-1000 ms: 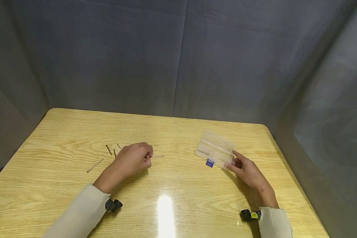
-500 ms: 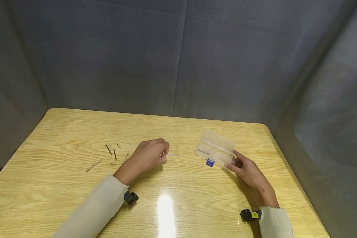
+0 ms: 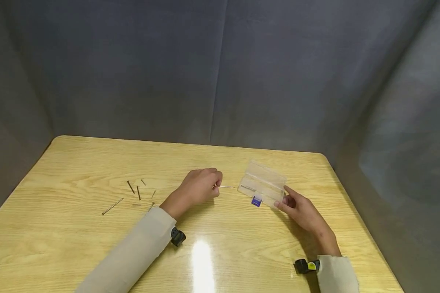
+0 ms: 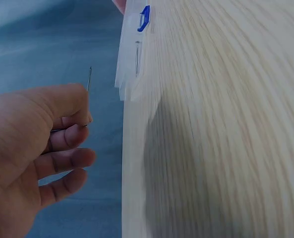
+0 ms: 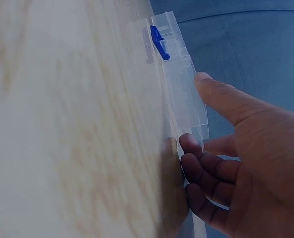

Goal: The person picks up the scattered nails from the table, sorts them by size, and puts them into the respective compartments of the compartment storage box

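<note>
My left hand (image 3: 201, 186) pinches a long thin nail (image 3: 226, 186) between thumb and forefinger, above the table and left of the box. In the left wrist view the nail (image 4: 89, 78) sticks out past the bent forefinger; its other end is mostly hidden by the fingers. A clear plastic box (image 3: 262, 188) with a blue latch (image 3: 256, 201) lies with its lid raised at the back. Inside its front left part lies a metal nail or screw (image 3: 247, 188). My right hand (image 3: 304, 211) holds the box's right end, thumb on the front edge and forefinger behind.
Several loose nails or screws lie on the left of the wooden table (image 3: 77, 175), among them a long nail (image 3: 112, 206) and a dark screw (image 3: 130, 186). One piece (image 3: 151, 206) is partly covered by the left sleeve. A grey curtain (image 3: 132, 73) hangs behind the table.
My left hand has moved right with the nail, closer to the box, uncovering small pieces on the table. The right hand and the box have stayed in place.
</note>
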Tool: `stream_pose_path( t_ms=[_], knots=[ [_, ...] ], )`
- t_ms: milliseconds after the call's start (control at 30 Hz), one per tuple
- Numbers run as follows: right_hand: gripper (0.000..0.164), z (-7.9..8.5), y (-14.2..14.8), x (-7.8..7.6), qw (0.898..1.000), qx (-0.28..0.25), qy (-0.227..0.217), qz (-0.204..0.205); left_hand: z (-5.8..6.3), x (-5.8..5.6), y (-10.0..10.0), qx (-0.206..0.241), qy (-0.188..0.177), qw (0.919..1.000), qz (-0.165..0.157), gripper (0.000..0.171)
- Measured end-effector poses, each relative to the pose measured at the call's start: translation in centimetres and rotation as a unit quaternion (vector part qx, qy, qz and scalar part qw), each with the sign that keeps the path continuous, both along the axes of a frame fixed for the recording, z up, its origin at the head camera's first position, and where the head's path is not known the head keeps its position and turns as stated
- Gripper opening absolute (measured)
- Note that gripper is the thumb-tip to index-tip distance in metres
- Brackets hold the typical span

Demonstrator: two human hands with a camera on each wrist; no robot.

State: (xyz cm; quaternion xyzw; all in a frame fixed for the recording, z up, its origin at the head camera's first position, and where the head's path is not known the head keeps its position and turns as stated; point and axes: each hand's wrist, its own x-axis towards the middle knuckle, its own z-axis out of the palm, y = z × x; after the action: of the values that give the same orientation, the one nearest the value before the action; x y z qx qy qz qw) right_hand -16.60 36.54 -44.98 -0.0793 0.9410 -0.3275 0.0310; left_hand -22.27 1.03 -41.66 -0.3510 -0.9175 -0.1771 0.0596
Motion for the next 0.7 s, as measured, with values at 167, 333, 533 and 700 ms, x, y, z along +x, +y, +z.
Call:
stream_pose_path(
  t_ms=[167,333,533,700],
  knots=[
    [0.083,0.0,-0.1,0.1,1.0,-0.005,-0.005,-0.005,-0.3,-0.8,1.6,-0.001,-0.009,1.0,-0.001,0.014],
    [0.084,0.0,-0.3,-0.1,1.0,-0.005,-0.008,0.0,-0.2,-1.8,3.0,0.016,-0.046,0.9988,0.001,0.012],
    [0.083,0.1,-0.6,-0.3,1.0,0.002,-0.01,0.001,-0.2,-3.0,4.8,0.028,-0.054,0.9981,0.0,0.01],
    [0.082,0.3,-0.7,-0.4,1.0,0.003,-0.008,0.002,-0.1,-3.8,6.0,0.027,-0.05,0.9984,0.001,0.013]
  ],
)
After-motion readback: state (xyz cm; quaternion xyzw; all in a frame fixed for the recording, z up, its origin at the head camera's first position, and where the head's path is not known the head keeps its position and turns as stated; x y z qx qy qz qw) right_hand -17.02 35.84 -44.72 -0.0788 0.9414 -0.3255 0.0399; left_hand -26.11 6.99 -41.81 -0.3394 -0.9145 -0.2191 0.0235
